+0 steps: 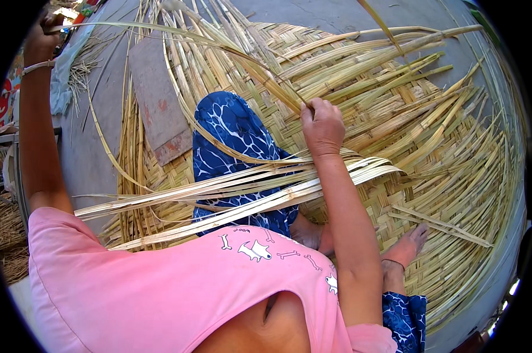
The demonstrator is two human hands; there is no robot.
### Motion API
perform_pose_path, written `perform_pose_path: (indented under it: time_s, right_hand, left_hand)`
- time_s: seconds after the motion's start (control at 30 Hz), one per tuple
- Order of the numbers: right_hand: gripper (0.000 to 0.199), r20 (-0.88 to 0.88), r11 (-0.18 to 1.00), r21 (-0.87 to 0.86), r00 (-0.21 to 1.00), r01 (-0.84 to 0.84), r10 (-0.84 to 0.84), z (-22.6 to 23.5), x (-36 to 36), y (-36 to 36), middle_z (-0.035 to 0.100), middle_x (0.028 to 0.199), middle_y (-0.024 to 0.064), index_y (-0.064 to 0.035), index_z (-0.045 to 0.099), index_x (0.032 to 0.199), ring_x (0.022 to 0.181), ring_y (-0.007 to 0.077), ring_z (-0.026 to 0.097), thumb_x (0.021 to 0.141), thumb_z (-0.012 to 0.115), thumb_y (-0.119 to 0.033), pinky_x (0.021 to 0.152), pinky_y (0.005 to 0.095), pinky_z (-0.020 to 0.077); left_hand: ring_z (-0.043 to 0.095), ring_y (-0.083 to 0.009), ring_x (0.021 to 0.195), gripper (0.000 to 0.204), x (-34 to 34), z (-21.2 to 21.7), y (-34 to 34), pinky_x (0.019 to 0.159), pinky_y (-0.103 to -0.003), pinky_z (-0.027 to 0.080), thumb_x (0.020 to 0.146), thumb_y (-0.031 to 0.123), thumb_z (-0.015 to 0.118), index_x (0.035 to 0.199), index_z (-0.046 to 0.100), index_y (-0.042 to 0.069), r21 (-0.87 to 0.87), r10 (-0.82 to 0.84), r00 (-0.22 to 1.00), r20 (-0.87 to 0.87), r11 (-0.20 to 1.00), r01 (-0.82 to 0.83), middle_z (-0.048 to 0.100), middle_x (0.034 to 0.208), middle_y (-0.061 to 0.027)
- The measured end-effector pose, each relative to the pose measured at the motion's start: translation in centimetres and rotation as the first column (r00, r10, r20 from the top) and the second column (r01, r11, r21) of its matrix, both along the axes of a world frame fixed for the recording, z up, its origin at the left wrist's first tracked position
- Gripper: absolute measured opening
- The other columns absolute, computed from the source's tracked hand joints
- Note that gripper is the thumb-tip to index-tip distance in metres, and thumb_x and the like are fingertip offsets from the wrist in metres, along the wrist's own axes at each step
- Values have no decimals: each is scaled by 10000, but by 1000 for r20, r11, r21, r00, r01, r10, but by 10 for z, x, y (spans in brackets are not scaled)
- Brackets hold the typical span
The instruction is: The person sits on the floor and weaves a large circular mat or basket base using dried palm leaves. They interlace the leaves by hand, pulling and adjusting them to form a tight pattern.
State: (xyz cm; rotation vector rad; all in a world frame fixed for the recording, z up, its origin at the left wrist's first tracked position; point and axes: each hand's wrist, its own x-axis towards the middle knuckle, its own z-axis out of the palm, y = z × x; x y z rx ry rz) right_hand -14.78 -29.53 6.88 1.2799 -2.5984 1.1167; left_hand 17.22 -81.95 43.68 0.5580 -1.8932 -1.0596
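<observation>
My left hand (41, 36) is raised at the far upper left, its fingers closed round the end of a long split-cane strip (154, 27). The strip runs across to the right, where my right hand (323, 125) pinches it with its fingers pressed together. Below my right hand spreads a large woven cane mat (389, 191), its loose ends fanning outward. A bundle of pale cane strips (242, 189) lies across my knee in blue patterned cloth (233, 126) and passes under my right forearm.
A flat grey-brown board (157, 97) rests left of my knee. Cane scraps (85, 73) and crumpled clear plastic (66, 73) lie on the grey floor (92, 159). My bare foot (404, 250) presses on the mat. Dry straw (10, 235) is heaped at the left edge.
</observation>
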Motion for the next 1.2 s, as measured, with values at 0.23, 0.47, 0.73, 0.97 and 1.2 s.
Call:
perform_pose_path:
  time_s: [0.23, 0.47, 0.73, 0.97, 1.2]
  right_hand:
    - [141, 113, 999, 49, 993, 11, -17, -7, -7, 0, 640, 857, 84, -108, 628, 848, 810, 309, 582, 834, 594, -244, 697, 404, 474]
    - [166, 344, 986, 112, 926, 123, -154, -23, -13, -3, 648, 889, 132, -100, 639, 943, 774, 323, 619, 853, 536, -193, 700, 396, 494]
    - [160, 875, 922, -180, 484, 344, -10, -39, -38, 4, 628, 850, 103, 22, 558, 1015, 716, 150, 617, 906, 499, -79, 644, 220, 498]
    - [168, 924, 882, -155, 381, 444, -29, -22, -37, 9, 628, 868, 97, -5, 545, 1037, 669, 153, 617, 897, 504, -88, 615, 239, 495]
    - [209, 793, 747, -209, 556, 631, -248, -23, -43, 18, 595, 935, 88, 5, 535, 1059, 800, 149, 564, 873, 512, -88, 696, 251, 462]
  left_hand:
    - [632, -217, 705, 143, 93, -53, -128, 664, -323, 514, 835, 30, 435, 897, 560, -5, -57, 627, 779, 11, 778, -626, 635, 828, -119]
    - [574, -289, 950, 287, -105, -203, 125, 801, -371, 475, 829, 188, 579, 1049, 561, 5, -681, 521, 764, 381, 717, -149, 584, 1022, -181]
    - [408, -217, 1251, 581, -259, -309, 346, 1067, -388, 282, 750, 351, 702, 1262, 500, 167, -543, 102, 550, 829, 385, 746, 488, 1306, -42]
    - [614, -267, 944, 333, -306, -339, 374, 829, -421, 458, 745, 262, 692, 1041, 621, 129, -93, 15, 95, 995, 399, 912, 653, 980, -63]
    - [637, -305, 820, 157, -291, -314, 381, 687, -410, 511, 746, 158, 631, 894, 675, 127, -109, -16, 129, 992, 430, 896, 665, 829, -101]
